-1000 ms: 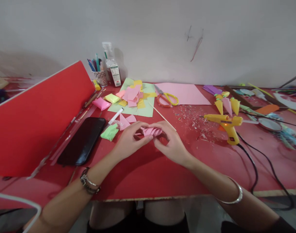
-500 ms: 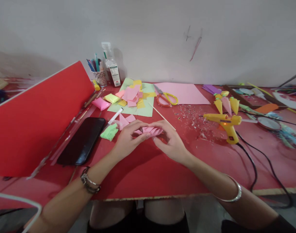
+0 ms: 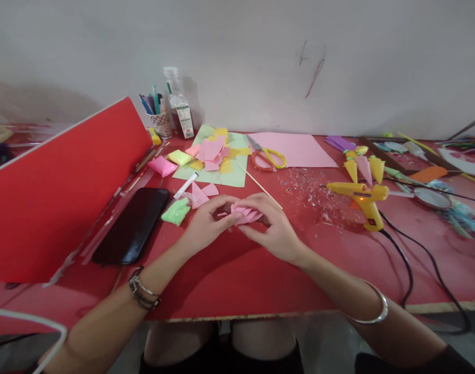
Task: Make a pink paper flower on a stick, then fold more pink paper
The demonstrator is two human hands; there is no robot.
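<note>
Between both hands are several layered pink paper pieces [image 3: 245, 214], held just above the red table [image 3: 237, 285]. My left hand [image 3: 209, 224] is closed on their left end, thumb in front. My right hand [image 3: 278, 231] grips the right side, its fingers curled over the top and the thumb below. Part of the paper is hidden by the fingers. Just behind my left hand lie cut pink paper pieces [image 3: 199, 195] and a small green packet [image 3: 176, 211]. A thin wooden stick [image 3: 262, 188] lies behind my right hand.
A yellow glue gun [image 3: 364, 200] with a lit orange light and a cord rests at right, near paper shreds. Orange-and-yellow scissors [image 3: 266, 156] lie on pink paper [image 3: 299, 150]. A phone [image 3: 132, 226] and a red board [image 3: 66, 192] stand at left.
The pink paper pieces have been shifted and tilted slightly between my fingers. My right thumb has moved a little left under them. Things on the table stay put.
</note>
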